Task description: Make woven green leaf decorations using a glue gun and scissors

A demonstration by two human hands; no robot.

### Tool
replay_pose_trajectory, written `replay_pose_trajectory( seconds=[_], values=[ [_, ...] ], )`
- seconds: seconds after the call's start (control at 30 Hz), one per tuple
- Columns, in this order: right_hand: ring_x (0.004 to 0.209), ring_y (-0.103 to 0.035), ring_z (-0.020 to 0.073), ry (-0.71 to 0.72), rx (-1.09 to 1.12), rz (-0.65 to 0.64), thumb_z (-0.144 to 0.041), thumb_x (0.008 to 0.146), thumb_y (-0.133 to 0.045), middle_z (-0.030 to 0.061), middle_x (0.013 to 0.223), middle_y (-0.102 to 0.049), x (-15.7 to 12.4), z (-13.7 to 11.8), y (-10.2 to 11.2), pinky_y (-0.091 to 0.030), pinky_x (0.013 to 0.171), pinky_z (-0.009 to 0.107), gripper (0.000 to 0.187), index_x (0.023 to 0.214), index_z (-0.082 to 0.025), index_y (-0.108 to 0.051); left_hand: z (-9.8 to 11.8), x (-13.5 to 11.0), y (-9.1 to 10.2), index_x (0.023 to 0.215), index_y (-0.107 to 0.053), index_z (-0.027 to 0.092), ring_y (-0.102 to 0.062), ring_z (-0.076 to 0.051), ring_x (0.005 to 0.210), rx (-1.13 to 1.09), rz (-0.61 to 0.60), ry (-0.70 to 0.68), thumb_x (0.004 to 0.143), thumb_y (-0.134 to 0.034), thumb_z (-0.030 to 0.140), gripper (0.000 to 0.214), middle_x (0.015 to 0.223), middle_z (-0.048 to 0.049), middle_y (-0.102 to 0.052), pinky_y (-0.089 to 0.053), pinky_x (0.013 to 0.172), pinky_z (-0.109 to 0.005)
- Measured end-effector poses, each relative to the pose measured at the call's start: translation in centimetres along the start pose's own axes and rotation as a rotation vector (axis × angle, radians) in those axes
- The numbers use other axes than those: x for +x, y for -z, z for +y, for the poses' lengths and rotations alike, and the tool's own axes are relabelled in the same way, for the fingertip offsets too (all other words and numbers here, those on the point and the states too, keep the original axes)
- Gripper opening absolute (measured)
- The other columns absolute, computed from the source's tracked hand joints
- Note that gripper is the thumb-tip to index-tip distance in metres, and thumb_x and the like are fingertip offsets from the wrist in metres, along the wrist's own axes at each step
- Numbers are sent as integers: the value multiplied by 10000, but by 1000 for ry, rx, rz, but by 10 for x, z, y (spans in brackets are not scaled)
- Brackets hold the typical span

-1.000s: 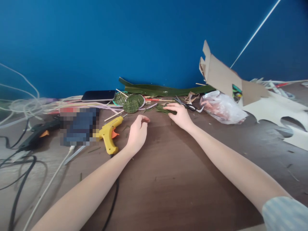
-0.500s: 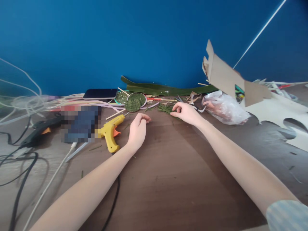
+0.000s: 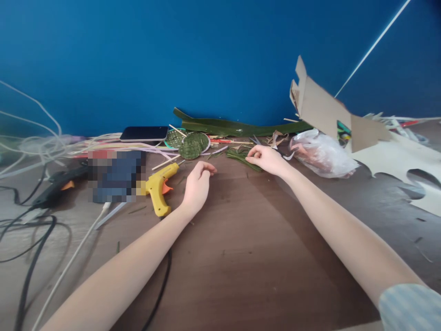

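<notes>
My right hand [image 3: 267, 160] reaches across the brown table [image 3: 241, 248] and pinches a small bunch of thin green leaf strips [image 3: 239, 157] with thumb and forefinger. My left hand [image 3: 197, 185] rests on the table with its fingers curled, nothing visible in it, just right of a yellow glue gun [image 3: 157, 185]. Behind the left hand lie round woven green leaf discs [image 3: 191, 146] and a wooden stick [image 3: 165, 162]. A long dark green leaf [image 3: 237, 127] lies along the blue wall.
A phone [image 3: 144, 133] lies at the back. A black glue gun [image 3: 57, 186], cables [image 3: 27, 239] and pale cords [image 3: 37, 147] fill the left. A plastic bag [image 3: 320, 154], cardboard pieces [image 3: 327, 112] and cut white sheet [image 3: 399, 158] sit at the right.
My right hand has drawn slightly right and closed into a pinch on the leaf strips; the scissors behind it are now hidden. My left hand has hardly moved.
</notes>
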State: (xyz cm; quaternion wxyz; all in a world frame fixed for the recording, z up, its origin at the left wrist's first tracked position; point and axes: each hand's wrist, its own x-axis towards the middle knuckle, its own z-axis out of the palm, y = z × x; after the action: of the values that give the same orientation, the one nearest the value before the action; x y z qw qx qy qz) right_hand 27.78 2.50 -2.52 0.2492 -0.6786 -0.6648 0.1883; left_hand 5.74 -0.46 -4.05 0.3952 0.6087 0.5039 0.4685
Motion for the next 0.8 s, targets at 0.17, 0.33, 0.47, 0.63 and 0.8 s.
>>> replay_pose_trajectory(
  seconds=[0.17, 0.33, 0.47, 0.63, 0.8],
  values=[
    [561, -461, 115, 1, -75, 22, -271, 709, -622, -17, 627, -526, 1, 1, 0, -308, 538, 244, 107, 715, -184, -559, 0, 0, 1, 745, -522, 180, -571, -129, 767, -21, -1, 14, 716, -350, 112, 187, 798, -10, -626, -422, 803, -286],
    [579, -479, 123, -5, -50, 22, -254, 725, -599, 3, 649, -552, 3, 2, 0, -330, 555, 248, 95, 689, -172, -565, 1, 0, 2, 743, -529, 178, -570, -130, 771, -15, 5, 12, 712, -365, 119, 177, 798, -10, -629, -423, 800, -281],
    [599, -510, 134, 2, 40, 42, -280, 732, -584, 23, 667, -584, 6, 7, 0, -362, 578, 260, 125, 698, -160, -583, 2, 1, 2, 738, -529, 179, -574, -129, 762, -35, 4, 29, 707, -371, 113, 174, 791, -6, -636, -427, 791, -278],
    [632, -529, 144, 41, 197, 101, -282, 697, -598, 24, 664, -606, 7, 10, 5, -380, 618, 277, 129, 687, -155, -617, 4, 2, 2, 723, -526, 183, -576, -128, 752, -65, 5, 57, 700, -373, 97, 177, 785, 1, -638, -432, 797, -283],
    [549, -497, 116, -36, 409, -5, -280, 656, -633, 14, 598, -615, 0, -7, 11, -379, 564, 265, 123, 668, -157, -625, 2, 5, 3, 745, -539, 181, -574, -129, 768, -75, -26, 67, 697, -396, 95, 173, 807, -1, -629, -434, 819, -293]
  ],
)
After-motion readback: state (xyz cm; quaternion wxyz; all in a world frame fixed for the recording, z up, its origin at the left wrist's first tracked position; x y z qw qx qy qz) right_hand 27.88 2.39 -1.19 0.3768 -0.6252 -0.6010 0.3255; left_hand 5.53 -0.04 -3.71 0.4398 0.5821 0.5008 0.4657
